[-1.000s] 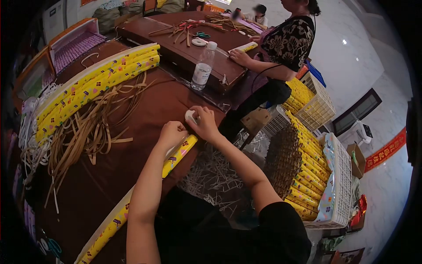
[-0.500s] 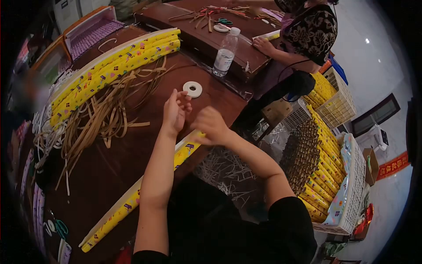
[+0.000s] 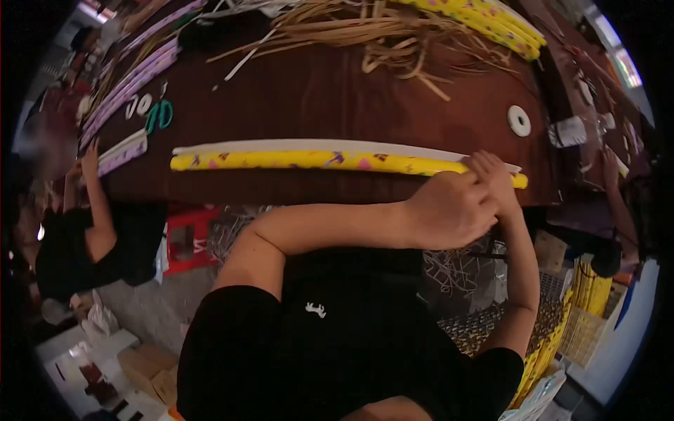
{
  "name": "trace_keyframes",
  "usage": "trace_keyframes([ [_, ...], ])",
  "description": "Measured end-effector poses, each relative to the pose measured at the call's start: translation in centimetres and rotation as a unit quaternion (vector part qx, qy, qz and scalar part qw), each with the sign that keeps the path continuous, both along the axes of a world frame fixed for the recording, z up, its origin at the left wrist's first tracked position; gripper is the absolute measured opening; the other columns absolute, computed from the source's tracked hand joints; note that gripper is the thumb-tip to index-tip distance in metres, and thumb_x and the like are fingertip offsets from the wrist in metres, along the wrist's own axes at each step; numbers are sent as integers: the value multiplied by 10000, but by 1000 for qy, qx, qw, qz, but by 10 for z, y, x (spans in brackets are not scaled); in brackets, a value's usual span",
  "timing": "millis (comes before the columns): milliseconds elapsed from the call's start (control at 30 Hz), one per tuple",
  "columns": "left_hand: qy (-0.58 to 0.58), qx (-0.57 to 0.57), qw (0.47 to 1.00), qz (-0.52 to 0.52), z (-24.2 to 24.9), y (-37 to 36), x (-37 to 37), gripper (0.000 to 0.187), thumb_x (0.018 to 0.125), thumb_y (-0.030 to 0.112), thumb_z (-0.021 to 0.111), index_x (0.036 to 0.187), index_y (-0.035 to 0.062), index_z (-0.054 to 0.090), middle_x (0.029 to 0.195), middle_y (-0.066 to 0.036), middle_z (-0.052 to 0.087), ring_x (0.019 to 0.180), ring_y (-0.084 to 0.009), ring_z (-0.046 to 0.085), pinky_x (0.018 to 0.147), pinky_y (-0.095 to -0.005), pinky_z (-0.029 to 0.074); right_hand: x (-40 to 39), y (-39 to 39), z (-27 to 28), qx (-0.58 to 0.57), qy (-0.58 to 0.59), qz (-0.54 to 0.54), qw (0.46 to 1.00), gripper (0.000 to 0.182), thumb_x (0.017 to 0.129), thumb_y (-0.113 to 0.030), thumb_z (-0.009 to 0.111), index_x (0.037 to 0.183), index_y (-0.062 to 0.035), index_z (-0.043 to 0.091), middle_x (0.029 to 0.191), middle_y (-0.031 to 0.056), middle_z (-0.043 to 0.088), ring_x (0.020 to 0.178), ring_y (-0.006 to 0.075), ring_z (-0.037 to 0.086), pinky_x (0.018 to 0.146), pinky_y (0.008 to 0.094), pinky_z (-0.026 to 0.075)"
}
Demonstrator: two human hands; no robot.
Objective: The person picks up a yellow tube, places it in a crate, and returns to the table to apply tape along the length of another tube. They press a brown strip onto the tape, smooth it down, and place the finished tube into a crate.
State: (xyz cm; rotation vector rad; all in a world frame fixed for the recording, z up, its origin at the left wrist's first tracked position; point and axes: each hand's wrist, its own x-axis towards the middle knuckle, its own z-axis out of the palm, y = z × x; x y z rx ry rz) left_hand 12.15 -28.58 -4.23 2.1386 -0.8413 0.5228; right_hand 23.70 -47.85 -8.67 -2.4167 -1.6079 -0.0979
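Note:
A long yellow printed paper roll (image 3: 302, 161) lies along the front edge of the brown table, a loose white edge running along its far side. At its right end my right hand (image 3: 496, 181) bends its fingers over the roll, beside the bare yellow tip. My left hand (image 3: 449, 210) is closed just in front of it, fingertips meeting the right hand; whatever those fingers pinch is hidden. Behind and to the right, a white tape roll (image 3: 519, 121) lies flat on the table.
Brown paper strips (image 3: 393, 42) spread along the far side beside more yellow rolls (image 3: 484, 24). Green-handled scissors (image 3: 160, 116) lie left, near a purple roll (image 3: 123, 156). A water bottle (image 3: 579, 131) stands right. Co-workers sit at both sides; a red stool (image 3: 189, 238) is below.
My view has swung left and down, so the yellow roll now appears level. My hands, apart before, have come together at the roll's right end.

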Motion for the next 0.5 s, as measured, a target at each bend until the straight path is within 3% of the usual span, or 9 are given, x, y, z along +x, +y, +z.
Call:
trace_keyframes([
  [67,12,106,985,139,-19,52,-21,211,784,199,721,899,34,659,967,-124,636,951,-286,604,781,-453,484,-2,-3,2,10,-87,-23,996,380,789,-299,730,1001,-21,580,858,109,562,807,302,574,702,410,472],
  [133,-67,187,932,302,-38,104,-37,299,780,157,708,1035,12,653,1097,-138,595,1065,-314,552,885,-446,463,4,-17,1,15,-137,-27,990,381,788,-304,736,992,-25,575,882,113,568,805,303,573,699,414,474],
  [233,-22,333,855,397,-58,172,-66,446,766,144,707,1183,26,601,1155,-134,569,1115,-319,524,971,-451,433,17,-45,-11,-2,-202,-37,979,434,805,-317,730,1079,-18,575,973,131,600,873,328,591,730,419,482],
  [267,-7,359,835,418,-57,186,-75,477,755,145,715,1202,34,588,1153,-129,571,1116,-322,523,978,-453,432,19,-49,-12,1,-199,-31,979,434,805,-317,730,1079,-18,575,973,131,600,873,328,591,730,419,482],
  [333,26,302,849,433,-54,202,-87,484,729,140,734,1178,38,584,1139,-124,569,1103,-325,529,967,-444,438,20,-54,-9,-6,-245,-32,969,467,808,-331,729,1111,-12,570,997,134,606,896,329,591,752,434,480],
  [500,24,248,916,314,-67,218,-96,427,677,177,750,1044,35,586,1022,-109,573,989,-297,549,877,-423,459,17,-55,-4,-42,-227,-35,972,468,808,-351,727,1080,-5,566,987,151,600,900,339,582,782,456,469],
])
